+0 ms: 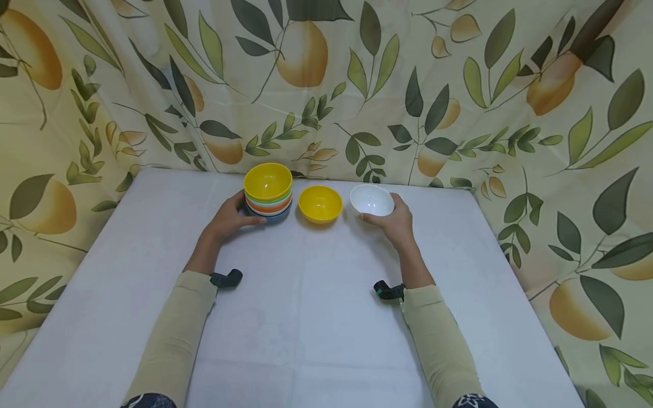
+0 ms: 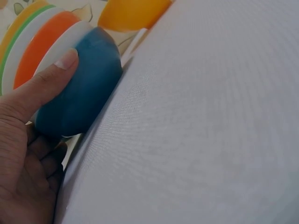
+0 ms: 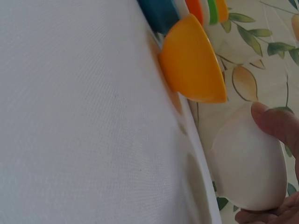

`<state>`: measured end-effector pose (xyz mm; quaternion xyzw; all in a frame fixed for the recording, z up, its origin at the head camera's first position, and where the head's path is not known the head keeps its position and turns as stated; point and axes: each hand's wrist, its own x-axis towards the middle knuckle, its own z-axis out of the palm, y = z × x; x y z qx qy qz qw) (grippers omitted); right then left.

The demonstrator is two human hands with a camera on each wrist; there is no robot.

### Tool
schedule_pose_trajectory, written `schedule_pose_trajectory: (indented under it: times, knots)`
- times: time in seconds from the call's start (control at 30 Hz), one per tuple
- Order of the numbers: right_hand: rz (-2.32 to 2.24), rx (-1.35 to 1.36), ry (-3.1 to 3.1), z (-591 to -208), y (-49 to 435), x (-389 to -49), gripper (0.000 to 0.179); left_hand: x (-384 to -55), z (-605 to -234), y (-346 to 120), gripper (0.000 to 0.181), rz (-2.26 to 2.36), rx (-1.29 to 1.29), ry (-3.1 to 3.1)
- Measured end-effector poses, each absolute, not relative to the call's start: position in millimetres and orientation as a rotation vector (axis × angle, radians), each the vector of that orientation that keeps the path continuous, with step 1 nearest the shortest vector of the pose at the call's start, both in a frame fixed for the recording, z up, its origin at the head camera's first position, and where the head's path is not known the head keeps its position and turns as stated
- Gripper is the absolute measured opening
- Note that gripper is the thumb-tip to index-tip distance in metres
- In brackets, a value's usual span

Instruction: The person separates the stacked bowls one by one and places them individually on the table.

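Note:
At the far left of the table, my left hand (image 1: pixel 227 218) grips a stack of nested bowls (image 1: pixel 268 184). Yellow is on top, with green, white and orange bands under it and a blue bowl (image 2: pixel 96 79) at the bottom. In the left wrist view the thumb (image 2: pixel 49 84) presses the stack's side, and the other fingers curl behind it. My right hand (image 1: pixel 398 224) holds a white bowl (image 1: pixel 371 200) by its side, mouth up. The right wrist view shows that bowl raised off the cloth. Between the hands a single yellow bowl (image 1: pixel 320 205) stands upright.
A white cloth covers the table (image 1: pixel 306 317), and the bowls are near its back edge. Right behind that edge hangs a curtain (image 1: pixel 316 124) printed with fruit and leaves. Dark wrist straps with small cameras (image 1: pixel 227 279) stick out from both sleeves.

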<state>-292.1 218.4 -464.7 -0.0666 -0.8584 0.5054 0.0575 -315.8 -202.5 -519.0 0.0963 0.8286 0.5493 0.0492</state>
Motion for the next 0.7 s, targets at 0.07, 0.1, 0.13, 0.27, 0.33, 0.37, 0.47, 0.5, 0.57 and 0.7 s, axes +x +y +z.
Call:
schedule_pose_trajectory:
  times: [0.07, 0.1, 0.13, 0.27, 0.33, 0.37, 0.47, 0.5, 0.57, 0.7]
  knots:
    - [1.524, -0.198, -2.61, -466.3, 218.7, -293.4, 0.094, -315.8, -518.9, -203.4, 0.106, 1.669, 0.301, 2.532]
    - [1.521, -0.196, -2.615, -466.9, 218.8, -294.0, 0.094, -315.9, -518.8, -203.8, 0.105, 1.67, 0.304, 2.531]
    - [1.521, -0.196, -2.62, -467.3, 218.6, -294.3, 0.094, -315.7, -518.6, -203.9, 0.105, 1.674, 0.303, 2.529]
    - [1.517, -0.207, -2.637, -468.5, 218.7, -294.4, 0.094, -315.3, -518.1, -203.7, 0.105, 1.673, 0.299, 2.526]
    - [1.515, -0.215, -2.643, -469.7, 219.7, -294.3, 0.095, -314.7, -518.1, -203.2, 0.104, 1.674, 0.305, 2.526]
    - [1.513, -0.218, -2.646, -470.4, 220.3, -294.2, 0.095, -314.6, -518.3, -203.2, 0.105, 1.671, 0.308, 2.526]
    - [1.503, -0.223, -2.652, -472.5, 221.6, -294.5, 0.096, -314.1, -518.4, -202.7, 0.104, 1.674, 0.312, 2.525]
    - [1.497, -0.228, -2.66, -473.2, 221.9, -294.7, 0.096, -314.2, -518.4, -202.7, 0.104, 1.674, 0.314, 2.525]
    - [1.484, -0.233, -2.67, -473.8, 222.2, -294.9, 0.096, -314.2, -518.5, -202.6, 0.105, 1.674, 0.313, 2.524]
    - [1.455, -0.234, -2.708, -474.8, 222.9, -295.6, 0.098, -313.9, -518.5, -202.7, 0.106, 1.672, 0.313, 2.523]
